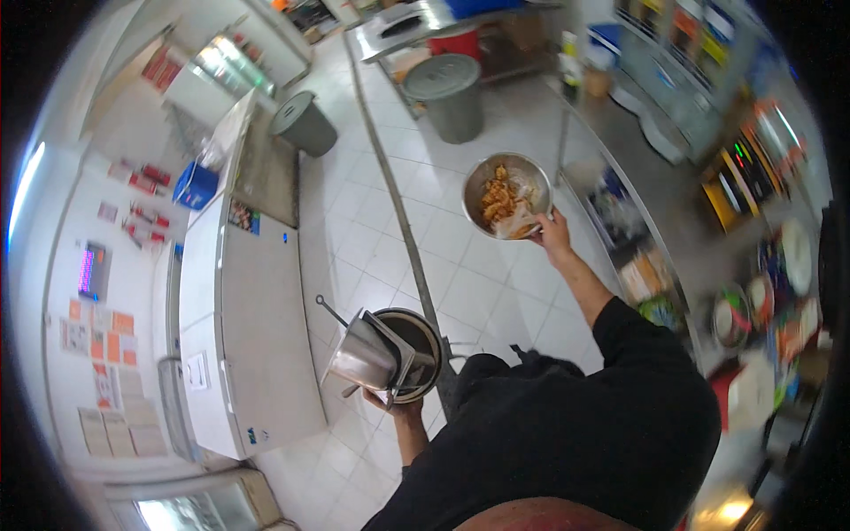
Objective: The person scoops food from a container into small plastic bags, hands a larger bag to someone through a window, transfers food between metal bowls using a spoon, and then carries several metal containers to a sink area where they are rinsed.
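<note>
With my right hand [554, 233] I grip the rim of a stainless steel bowl [471, 199], held out over the floor. Inside it lie browned, coated pieces of food [498, 199], apparently fried, and a crumpled, translucent sheet or bag [518, 224] near my fingers. My left hand [397, 403] supports a stack of metal vessels from below. A round pot [435, 345] is at the bottom of this stack; a shiny steel container [362, 355] lies tilted in it, beside a squarish metal piece. One thin handle [332, 310] with a ring end sticks out. The vessels hide most of my left fingers.
White chest freezers [265, 332] line the left side. A steel counter [624, 159] with a loaded lower shelf runs along the right. Two grey lidded bins [451, 99] [305, 126] stand ahead. A dark strip [398, 206] crosses the white tiled floor [358, 245].
</note>
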Action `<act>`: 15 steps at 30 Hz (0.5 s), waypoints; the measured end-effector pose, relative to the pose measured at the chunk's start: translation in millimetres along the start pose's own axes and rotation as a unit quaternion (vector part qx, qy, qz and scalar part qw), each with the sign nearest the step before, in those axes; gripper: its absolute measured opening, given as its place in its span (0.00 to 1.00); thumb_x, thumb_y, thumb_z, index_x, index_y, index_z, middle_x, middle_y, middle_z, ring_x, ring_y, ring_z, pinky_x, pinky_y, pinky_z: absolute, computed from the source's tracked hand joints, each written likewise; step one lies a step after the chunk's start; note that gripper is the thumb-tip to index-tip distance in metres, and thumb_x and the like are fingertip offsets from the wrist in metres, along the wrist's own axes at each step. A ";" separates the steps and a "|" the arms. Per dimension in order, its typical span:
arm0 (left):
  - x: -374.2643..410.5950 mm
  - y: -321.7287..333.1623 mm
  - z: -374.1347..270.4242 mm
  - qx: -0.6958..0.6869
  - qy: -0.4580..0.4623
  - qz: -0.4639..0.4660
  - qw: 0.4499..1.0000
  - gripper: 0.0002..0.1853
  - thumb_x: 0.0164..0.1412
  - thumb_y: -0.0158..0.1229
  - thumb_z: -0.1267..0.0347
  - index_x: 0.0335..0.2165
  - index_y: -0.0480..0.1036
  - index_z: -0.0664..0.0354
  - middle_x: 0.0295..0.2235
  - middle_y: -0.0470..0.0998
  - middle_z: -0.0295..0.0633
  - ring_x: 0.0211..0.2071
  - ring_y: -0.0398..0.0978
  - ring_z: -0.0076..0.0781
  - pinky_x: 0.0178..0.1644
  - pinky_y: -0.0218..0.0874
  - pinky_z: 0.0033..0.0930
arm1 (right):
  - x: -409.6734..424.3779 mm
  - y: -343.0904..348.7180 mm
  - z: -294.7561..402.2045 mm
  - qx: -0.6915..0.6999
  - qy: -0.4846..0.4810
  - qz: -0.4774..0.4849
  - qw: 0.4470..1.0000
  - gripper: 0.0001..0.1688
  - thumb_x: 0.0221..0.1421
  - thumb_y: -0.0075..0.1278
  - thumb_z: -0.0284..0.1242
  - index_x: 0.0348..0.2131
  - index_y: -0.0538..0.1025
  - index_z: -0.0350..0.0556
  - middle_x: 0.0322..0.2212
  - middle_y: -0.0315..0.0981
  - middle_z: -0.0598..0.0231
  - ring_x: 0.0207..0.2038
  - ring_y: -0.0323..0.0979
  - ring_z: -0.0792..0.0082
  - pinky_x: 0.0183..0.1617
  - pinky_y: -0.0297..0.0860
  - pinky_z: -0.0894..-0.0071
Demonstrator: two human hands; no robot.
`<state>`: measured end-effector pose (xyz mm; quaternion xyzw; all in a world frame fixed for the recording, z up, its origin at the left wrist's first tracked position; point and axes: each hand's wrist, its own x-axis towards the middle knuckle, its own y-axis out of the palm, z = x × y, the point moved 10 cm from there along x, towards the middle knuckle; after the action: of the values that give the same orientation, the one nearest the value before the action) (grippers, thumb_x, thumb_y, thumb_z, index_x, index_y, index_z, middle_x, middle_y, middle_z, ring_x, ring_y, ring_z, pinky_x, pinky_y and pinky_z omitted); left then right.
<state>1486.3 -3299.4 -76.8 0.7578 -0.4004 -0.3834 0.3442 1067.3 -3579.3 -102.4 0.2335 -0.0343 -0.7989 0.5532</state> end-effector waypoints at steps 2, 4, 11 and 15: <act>52.5 10.9 -26.9 0.020 0.029 -0.009 0.999 0.44 0.50 0.41 0.34 0.58 0.58 0.50 0.56 0.62 0.44 0.56 0.60 0.48 0.56 0.55 0.59 | 32.7 124.0 5.3 0.048 0.034 0.093 0.994 0.24 0.50 0.44 0.24 0.49 0.65 0.40 0.36 0.68 0.57 0.32 0.70 0.67 0.35 0.77 0.64; 118.8 2.6 -50.6 0.020 0.054 -0.002 0.998 0.44 0.51 0.40 0.34 0.59 0.57 0.50 0.56 0.62 0.44 0.56 0.60 0.49 0.57 0.55 0.59 | 72.3 219.9 -0.8 0.095 0.071 0.149 0.982 0.24 0.50 0.44 0.24 0.48 0.63 0.36 0.39 0.66 0.52 0.34 0.71 0.61 0.40 0.77 0.57; 371.9 45.5 -108.4 0.032 0.077 -0.008 0.996 0.41 0.52 0.45 0.38 0.57 0.58 0.49 0.54 0.64 0.40 0.53 0.64 0.46 0.53 0.61 0.52 | 250.3 377.8 -91.4 0.091 0.169 0.184 0.964 0.28 0.50 0.40 0.22 0.51 0.57 0.32 0.45 0.60 0.43 0.43 0.70 0.42 0.45 0.74 0.41; 528.8 86.4 -125.2 0.024 0.037 -0.001 0.999 0.39 0.53 0.43 0.39 0.56 0.60 0.51 0.53 0.66 0.39 0.52 0.66 0.43 0.52 0.63 0.50 | 340.6 384.5 -106.6 0.058 0.177 0.080 0.979 0.28 0.51 0.41 0.23 0.52 0.57 0.34 0.45 0.62 0.44 0.44 0.69 0.43 0.44 0.75 0.43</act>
<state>1767.8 -3771.2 -107.9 0.7801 -0.3959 -0.3453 0.3400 1349.8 -4012.4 -190.9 0.3991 -0.0006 -0.6946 0.5985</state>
